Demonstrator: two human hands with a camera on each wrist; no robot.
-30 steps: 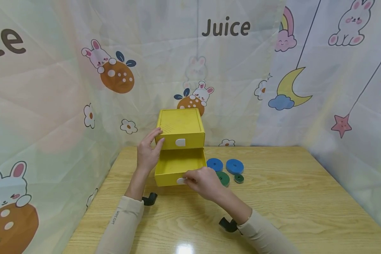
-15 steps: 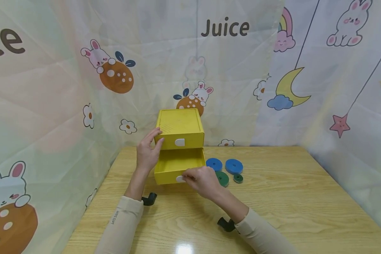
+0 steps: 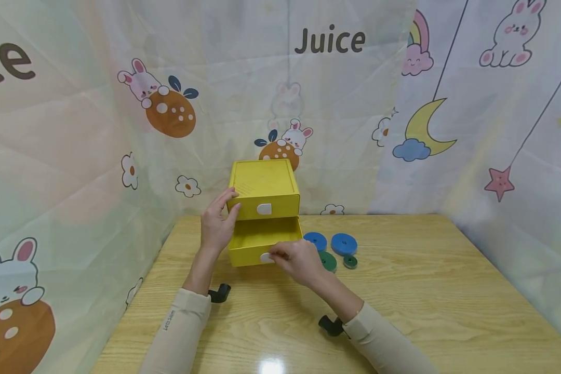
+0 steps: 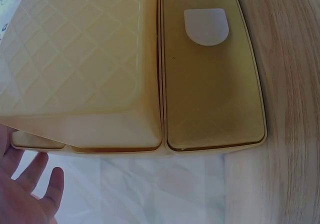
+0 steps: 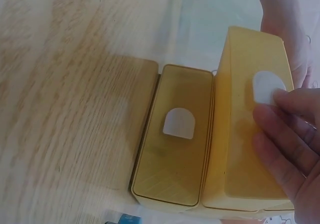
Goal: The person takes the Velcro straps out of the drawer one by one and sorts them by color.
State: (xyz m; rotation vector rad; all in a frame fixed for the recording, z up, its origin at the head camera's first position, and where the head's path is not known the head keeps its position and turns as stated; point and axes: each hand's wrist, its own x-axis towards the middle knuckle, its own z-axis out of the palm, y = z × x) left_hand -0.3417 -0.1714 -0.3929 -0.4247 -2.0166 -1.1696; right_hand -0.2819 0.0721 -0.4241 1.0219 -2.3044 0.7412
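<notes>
A yellow drawer cabinet point(image 3: 264, 176) stands on the table with a drawer point(image 3: 248, 256) pulled partway out below the top one. My right hand point(image 3: 299, 262) pinches that drawer's white handle point(image 5: 266, 86) between thumb and fingers. Inside, the visible part of the drawer is bare yellow. My left hand point(image 3: 217, 226) rests against the cabinet's upper left corner, fingertips at the top edge and thumb on the front. In the left wrist view its fingers point(image 4: 54, 191) extend beside the cabinet. A lower drawer point(image 4: 215, 89) with its own white tab sits flush in the cabinet.
Right of the cabinet lie blue discs point(image 3: 344, 244) and green discs point(image 3: 327, 261) with centre holes, the nearest close to my right hand. Black angled pieces point(image 3: 219, 293) show by both wrists. A printed cloth point(image 3: 336, 124) hangs behind and on both sides of the wooden table point(image 3: 425, 291).
The pulled-out drawer has slid a little back into the cabinet, with my right hand moving along on its handle. My left hand has stayed at the corner.
</notes>
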